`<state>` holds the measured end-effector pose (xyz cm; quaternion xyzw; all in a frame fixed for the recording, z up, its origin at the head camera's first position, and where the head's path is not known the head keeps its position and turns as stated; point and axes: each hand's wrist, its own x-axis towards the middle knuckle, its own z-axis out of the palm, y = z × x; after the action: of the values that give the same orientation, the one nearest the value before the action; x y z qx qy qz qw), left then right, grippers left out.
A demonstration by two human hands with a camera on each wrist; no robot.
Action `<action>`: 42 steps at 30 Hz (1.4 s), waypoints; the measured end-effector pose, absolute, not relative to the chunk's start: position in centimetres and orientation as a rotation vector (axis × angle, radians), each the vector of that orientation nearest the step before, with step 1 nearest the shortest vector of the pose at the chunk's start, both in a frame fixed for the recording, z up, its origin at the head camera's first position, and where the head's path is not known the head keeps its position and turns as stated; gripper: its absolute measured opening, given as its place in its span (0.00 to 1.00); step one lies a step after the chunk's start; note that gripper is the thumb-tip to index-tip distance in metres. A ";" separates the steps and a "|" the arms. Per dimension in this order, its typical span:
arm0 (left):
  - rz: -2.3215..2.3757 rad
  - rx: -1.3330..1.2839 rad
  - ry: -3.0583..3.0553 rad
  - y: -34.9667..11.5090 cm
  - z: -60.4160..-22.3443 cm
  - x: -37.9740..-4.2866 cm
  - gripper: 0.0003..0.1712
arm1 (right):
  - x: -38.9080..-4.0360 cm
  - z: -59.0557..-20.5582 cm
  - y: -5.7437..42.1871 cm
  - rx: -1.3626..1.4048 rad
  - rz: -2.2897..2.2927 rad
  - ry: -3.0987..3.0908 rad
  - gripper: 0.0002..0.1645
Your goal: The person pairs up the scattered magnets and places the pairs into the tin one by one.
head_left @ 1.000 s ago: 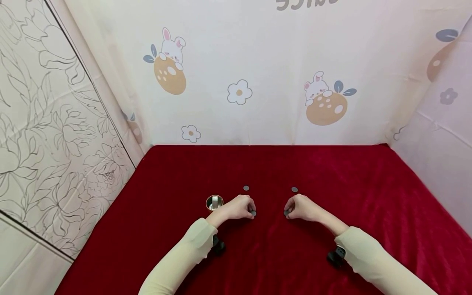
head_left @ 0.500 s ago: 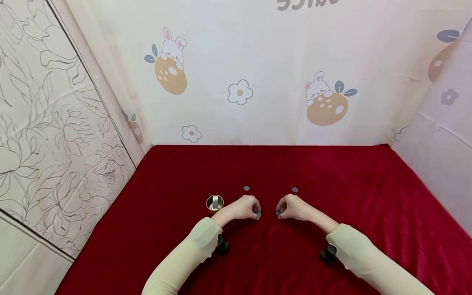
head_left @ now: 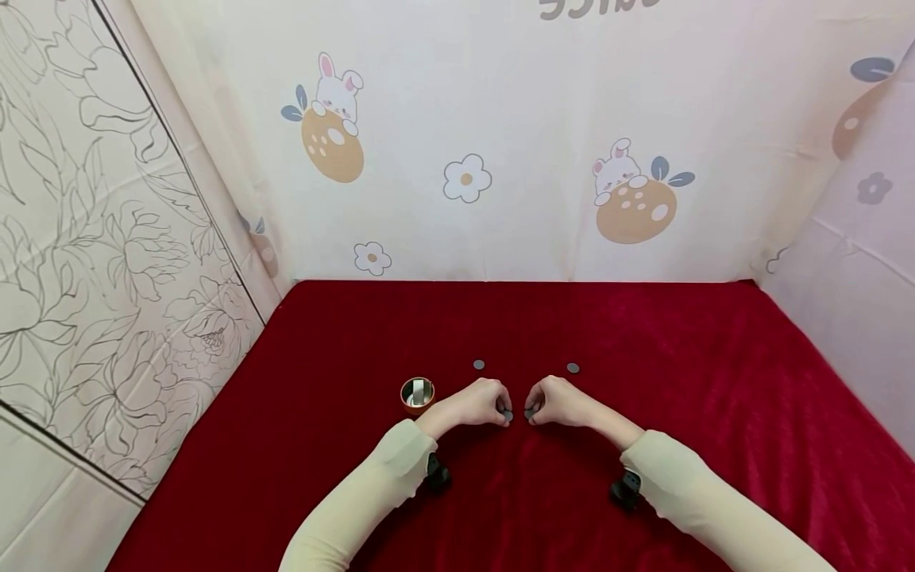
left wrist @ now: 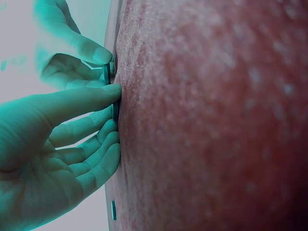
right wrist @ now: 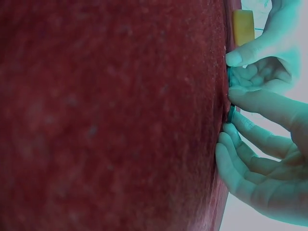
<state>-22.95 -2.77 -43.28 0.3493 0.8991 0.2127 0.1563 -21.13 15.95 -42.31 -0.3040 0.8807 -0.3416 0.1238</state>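
Observation:
Low over the red cloth, my left hand point(head_left: 480, 403) pinches a small flat grey disc point(head_left: 508, 415) between thumb and fingers. Facing it, my right hand point(head_left: 565, 403) pinches a matching grey disc point(head_left: 529, 413). A narrow gap separates the two discs in the head view. Seen edge-on in the left wrist view, the left hand's disc point(left wrist: 115, 111) is thin and stands close to the cloth. The right wrist view has the right hand's disc point(right wrist: 232, 113) under the thumb tip. Two more grey discs lie flat farther back, one on the left point(head_left: 479, 365) and one on the right point(head_left: 573, 368).
A small round orange container point(head_left: 415, 411) with a silvery strip across its inside stands just left of my left hand. Red cloth point(head_left: 643, 326) covers the table. Behind it hangs a pale curtain point(head_left: 529, 230) printed with rabbits and flowers; a patterned panel point(head_left: 129, 238) borders the left.
Both hands have moved inward toward each other, each carrying its disc, the right hand farther than the left. The gap between them has narrowed. The two loose discs and the container stay put.

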 end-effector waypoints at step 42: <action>0.859 1.047 2.582 -5.7 -41.4 -21.7 0.15 | -20.9 -42.9 14.8 -0.884 -0.979 2.603 0.14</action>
<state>-21.69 -5.72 -41.45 0.3569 0.8799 0.2928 0.1125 -20.92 14.77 -42.85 -0.3012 0.8865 -0.3333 0.1113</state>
